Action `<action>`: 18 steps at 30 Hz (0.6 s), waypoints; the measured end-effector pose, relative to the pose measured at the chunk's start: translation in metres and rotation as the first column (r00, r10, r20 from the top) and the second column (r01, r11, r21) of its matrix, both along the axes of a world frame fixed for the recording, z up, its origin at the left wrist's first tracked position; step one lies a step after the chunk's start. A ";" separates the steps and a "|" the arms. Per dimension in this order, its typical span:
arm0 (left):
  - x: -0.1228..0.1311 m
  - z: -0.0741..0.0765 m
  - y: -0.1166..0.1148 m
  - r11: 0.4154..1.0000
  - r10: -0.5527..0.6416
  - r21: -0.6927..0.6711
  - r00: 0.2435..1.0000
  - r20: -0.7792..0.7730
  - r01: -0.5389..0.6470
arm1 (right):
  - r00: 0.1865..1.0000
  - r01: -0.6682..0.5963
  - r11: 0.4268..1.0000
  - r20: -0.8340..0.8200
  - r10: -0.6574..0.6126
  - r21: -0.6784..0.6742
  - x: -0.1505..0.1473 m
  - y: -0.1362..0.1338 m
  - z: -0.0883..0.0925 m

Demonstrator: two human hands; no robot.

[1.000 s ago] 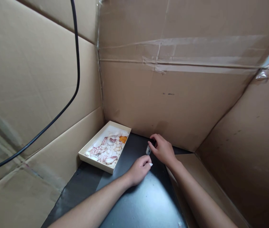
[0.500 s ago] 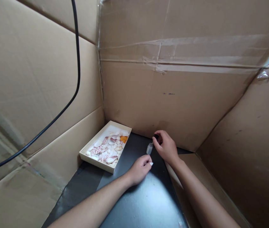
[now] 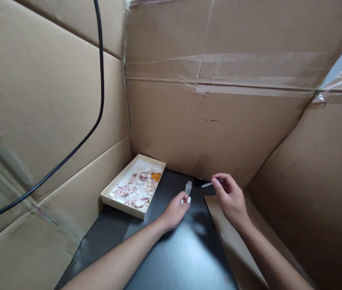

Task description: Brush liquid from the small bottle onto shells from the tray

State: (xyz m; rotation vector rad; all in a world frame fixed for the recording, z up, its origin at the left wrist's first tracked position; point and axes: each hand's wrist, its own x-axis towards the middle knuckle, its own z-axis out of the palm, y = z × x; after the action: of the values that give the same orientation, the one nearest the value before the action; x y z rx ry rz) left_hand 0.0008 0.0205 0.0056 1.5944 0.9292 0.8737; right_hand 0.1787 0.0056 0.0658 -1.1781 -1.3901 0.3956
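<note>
Near the middle of the black table, my left hand is closed, with a small white shell pinched at its fingertips. Just beyond those fingers is a small translucent bottle with its top uncapped; whether the fingers touch it I cannot tell. Off to the right, my right hand is closed around a black cap that the fingers partly cover. From this cap a thin pale applicator stem points left towards the bottle, clear of its mouth.
A shallow cream box of mixed shells, one of them orange, stands left of my hands. Cardboard walls enclose the black table. A black cable hangs along the left, and a cardboard flap lies at the right.
My right hand has moved right, away from the bottle, and the cap's applicator stem now shows outside it. My left hand has shifted slightly left and up with the white shell.
</note>
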 end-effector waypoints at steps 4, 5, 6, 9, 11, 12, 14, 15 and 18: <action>0.002 -0.004 -0.003 0.992 -0.073 0.093 0.994 -0.087 0.081 | 0.998 0.034 0.996 -0.046 -0.038 -0.078 0.002 -0.031 -0.041; 0.002 -0.005 -0.004 0.991 -0.081 0.098 0.992 -0.098 0.090 | 0.998 0.017 0.995 -0.066 -0.023 -0.094 0.002 -0.036 -0.049; 0.002 -0.005 -0.004 0.991 -0.080 0.098 0.992 -0.096 0.089 | 0.997 -0.002 0.995 -0.082 -0.006 -0.099 0.001 -0.039 -0.055; 0.002 -0.002 -0.004 0.994 -0.075 0.069 0.995 -0.068 0.080 | 0.997 -0.075 0.989 -0.037 0.070 -0.125 -0.003 -0.043 -0.066; 0.002 0.000 -0.004 0.994 -0.096 0.043 0.993 -0.064 0.099 | 0.996 -0.089 0.986 0.008 0.091 -0.139 -0.005 -0.042 -0.068; 0.002 0.001 -0.004 0.993 -0.108 0.034 0.992 -0.064 0.110 | 0.995 -0.094 0.985 0.031 0.099 -0.144 -0.005 -0.041 -0.069; 0.002 0.002 -0.004 0.993 -0.114 0.029 0.992 -0.061 0.116 | 0.991 -0.093 0.986 0.088 0.105 -0.139 -0.004 -0.039 -0.068; 0.002 0.003 -0.004 0.993 -0.111 0.030 0.992 -0.060 0.113 | 0.988 -0.086 0.986 0.119 0.103 -0.142 -0.004 -0.038 -0.068; 0.002 0.003 -0.005 0.994 -0.100 0.029 0.993 -0.063 0.102 | 0.987 -0.027 0.994 0.154 0.043 -0.102 -0.001 -0.038 -0.067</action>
State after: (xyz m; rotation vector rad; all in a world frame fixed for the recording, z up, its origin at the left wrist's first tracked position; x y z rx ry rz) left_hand 0.0031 0.0157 0.0085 1.6894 0.8731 0.7760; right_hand 0.1772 -0.0324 -0.0010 -1.2896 -1.5429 0.4083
